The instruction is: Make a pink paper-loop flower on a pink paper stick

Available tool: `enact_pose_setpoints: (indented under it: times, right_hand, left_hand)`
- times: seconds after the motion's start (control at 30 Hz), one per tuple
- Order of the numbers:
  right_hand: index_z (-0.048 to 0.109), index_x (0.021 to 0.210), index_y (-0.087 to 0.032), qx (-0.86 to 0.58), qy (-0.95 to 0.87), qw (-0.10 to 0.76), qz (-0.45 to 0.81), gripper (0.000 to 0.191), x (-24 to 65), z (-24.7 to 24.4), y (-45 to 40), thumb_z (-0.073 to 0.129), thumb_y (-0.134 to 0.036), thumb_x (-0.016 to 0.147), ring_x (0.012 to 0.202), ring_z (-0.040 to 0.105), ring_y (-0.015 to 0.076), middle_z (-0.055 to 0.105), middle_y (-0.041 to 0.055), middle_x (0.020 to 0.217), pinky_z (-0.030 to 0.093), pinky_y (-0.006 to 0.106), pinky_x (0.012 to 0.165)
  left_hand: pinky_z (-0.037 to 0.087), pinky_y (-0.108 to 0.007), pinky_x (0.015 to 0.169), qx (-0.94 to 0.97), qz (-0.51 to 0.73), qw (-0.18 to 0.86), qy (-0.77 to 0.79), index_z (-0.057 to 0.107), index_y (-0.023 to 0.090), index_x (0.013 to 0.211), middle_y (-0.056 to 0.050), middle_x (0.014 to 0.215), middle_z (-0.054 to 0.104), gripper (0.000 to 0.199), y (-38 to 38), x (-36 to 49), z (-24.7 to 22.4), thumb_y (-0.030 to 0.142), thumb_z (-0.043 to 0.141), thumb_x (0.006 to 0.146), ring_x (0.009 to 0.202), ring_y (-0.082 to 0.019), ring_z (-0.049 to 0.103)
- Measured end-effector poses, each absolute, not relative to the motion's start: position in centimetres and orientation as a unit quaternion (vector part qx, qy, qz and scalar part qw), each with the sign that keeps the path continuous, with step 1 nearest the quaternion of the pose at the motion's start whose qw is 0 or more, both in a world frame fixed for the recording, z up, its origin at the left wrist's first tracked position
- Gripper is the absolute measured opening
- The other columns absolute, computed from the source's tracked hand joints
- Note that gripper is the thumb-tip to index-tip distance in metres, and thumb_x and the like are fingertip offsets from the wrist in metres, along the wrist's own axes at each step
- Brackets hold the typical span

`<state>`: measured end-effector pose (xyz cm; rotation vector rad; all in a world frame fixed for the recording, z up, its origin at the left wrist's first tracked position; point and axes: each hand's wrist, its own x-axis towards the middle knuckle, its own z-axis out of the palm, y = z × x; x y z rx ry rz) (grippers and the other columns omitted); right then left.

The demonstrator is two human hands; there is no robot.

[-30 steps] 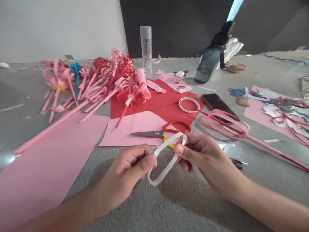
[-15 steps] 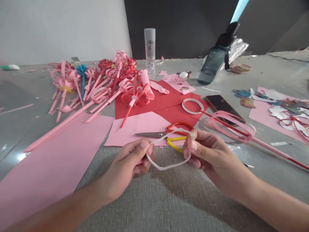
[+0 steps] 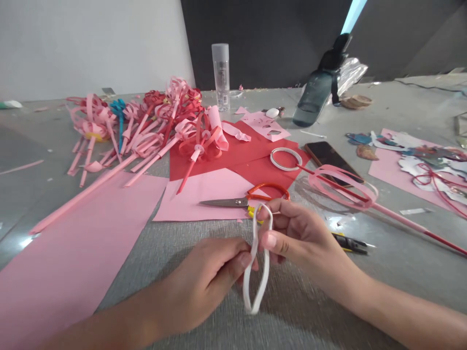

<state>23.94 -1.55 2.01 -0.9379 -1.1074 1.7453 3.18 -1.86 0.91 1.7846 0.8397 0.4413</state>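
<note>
A thin white loop point(image 3: 265, 272) hangs upright between my hands, narrow and elongated. My left hand point(image 3: 215, 277) pinches its left side between thumb and fingers. My right hand point(image 3: 292, 231) grips its upper right part, thumb in front and fingers behind. Just beyond them, scissors with orange-red handles point(image 3: 268, 186) lie on pink paper point(image 3: 204, 187). Something yellow point(image 3: 251, 212) beside the scissors is partly hidden by the loop and my right hand. A white ring point(image 3: 285, 150) rests on red paper point(image 3: 237, 146), by the end of a red stick.
Paper flowers on stems point(image 3: 146, 126) pile up at the back left. A large pink sheet point(image 3: 98, 243) lies at the left. A phone point(image 3: 328, 158), a pink paper lantern shape point(image 3: 343, 187) and a black tool point(image 3: 352, 243) are at the right. Two bottles stand behind.
The loop has turned from wide and flat to narrow and hanging. My hands have come closer together, the left moving right and down. The black tool now shows beside my right hand.
</note>
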Motion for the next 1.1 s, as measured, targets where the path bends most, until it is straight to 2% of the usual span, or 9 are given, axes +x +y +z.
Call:
enact_pose_setpoints:
  times: [0.17, 0.27, 0.37, 0.53, 0.63, 0.73, 0.9, 1.1]
  right_hand:
    - [0.058, 0.113, -0.020, -0.367, -0.464, 0.404, 0.698, 0.045, 23.93, 1.72, -1.46, 0.080, -0.049, 0.086, 0.054, 0.057, 0.0080, 0.062, -0.0050, 0.069, 0.044, 0.020, 0.051]
    - [0.066, 0.098, -0.018, -0.387, -0.477, 0.383, 0.690, 0.036, 24.06, 1.71, -1.38, 0.080, -0.048, 0.085, 0.052, 0.052, 0.0065, 0.058, -0.0053, 0.064, 0.041, 0.019, 0.049]
    - [0.067, 0.082, -0.017, -0.395, -0.487, 0.377, 0.682, 0.033, 24.09, 1.91, -1.42, 0.080, -0.047, 0.085, 0.051, 0.052, 0.0070, 0.061, -0.0030, 0.061, 0.041, 0.020, 0.048]
    - [0.069, 0.089, -0.017, -0.407, -0.476, 0.394, 0.672, 0.030, 23.91, 1.73, -1.55, 0.082, -0.043, 0.083, 0.053, 0.058, 0.0086, 0.063, -0.0029, 0.061, 0.045, 0.021, 0.050]
    - [0.069, 0.082, -0.016, -0.402, -0.480, 0.399, 0.670, 0.033, 23.99, 1.66, -1.41, 0.083, -0.047, 0.083, 0.055, 0.059, 0.0091, 0.065, -0.0010, 0.062, 0.048, 0.021, 0.053]
    - [0.070, 0.073, -0.016, -0.407, -0.507, 0.399, 0.646, 0.040, 24.27, 1.89, -1.23, 0.073, -0.052, 0.090, 0.055, 0.059, 0.0093, 0.066, 0.0017, 0.060, 0.048, 0.021, 0.055]
    - [0.073, 0.084, -0.016, -0.429, -0.518, 0.402, 0.621, 0.031, 24.58, 1.95, -1.31, 0.068, -0.045, 0.096, 0.053, 0.062, 0.0094, 0.068, 0.0011, 0.059, 0.050, 0.019, 0.053]
    - [0.073, 0.082, -0.016, -0.432, -0.525, 0.432, 0.593, 0.029, 24.68, 1.70, -1.51, 0.068, -0.040, 0.097, 0.052, 0.061, 0.0078, 0.067, 0.0000, 0.057, 0.048, 0.017, 0.051]
  left_hand:
    - [0.045, -0.025, 0.070, 0.753, 0.185, 0.538, 0.330, 0.063, 0.018, 0.099, -0.003, 0.086, 0.065, 0.036, -2.07, 3.09, 0.90, 0.036, 0.034, 0.110, 0.074, -0.014, 0.056]
    - [0.041, -0.025, 0.067, 0.757, 0.168, 0.545, 0.319, 0.063, 0.018, 0.096, -0.002, 0.082, 0.061, 0.037, -2.13, 2.87, 0.74, 0.039, 0.035, 0.110, 0.071, -0.013, 0.052]
    - [0.037, -0.026, 0.064, 0.733, 0.171, 0.574, 0.324, 0.063, 0.017, 0.092, -0.001, 0.078, 0.054, 0.046, -2.03, 2.76, 0.56, 0.047, 0.032, 0.109, 0.069, -0.014, 0.047]
    - [0.028, -0.024, 0.055, 0.698, 0.157, 0.594, 0.367, 0.059, 0.017, 0.082, 0.003, 0.072, 0.044, 0.038, -1.73, 3.05, 0.78, 0.047, 0.051, 0.104, 0.063, -0.011, 0.036]
    - [0.029, -0.023, 0.054, 0.700, 0.153, 0.589, 0.373, 0.059, 0.017, 0.086, 0.003, 0.074, 0.046, 0.032, -1.78, 3.23, 1.10, 0.040, 0.048, 0.106, 0.062, -0.010, 0.036]
    - [0.030, -0.022, 0.054, 0.707, 0.156, 0.586, 0.364, 0.055, 0.018, 0.085, 0.004, 0.074, 0.046, 0.028, -1.93, 3.23, 1.17, 0.035, 0.046, 0.105, 0.061, -0.009, 0.036]
    - [0.026, -0.023, 0.051, 0.721, 0.156, 0.562, 0.374, 0.045, 0.018, 0.072, 0.006, 0.064, 0.038, 0.037, -1.94, 3.17, 1.14, 0.035, 0.051, 0.104, 0.058, -0.009, 0.032]
    - [0.029, -0.022, 0.051, 0.671, 0.123, 0.615, 0.395, 0.057, 0.018, 0.083, 0.005, 0.065, 0.046, 0.028, -1.81, 2.95, 1.23, 0.036, 0.052, 0.103, 0.057, -0.008, 0.039]
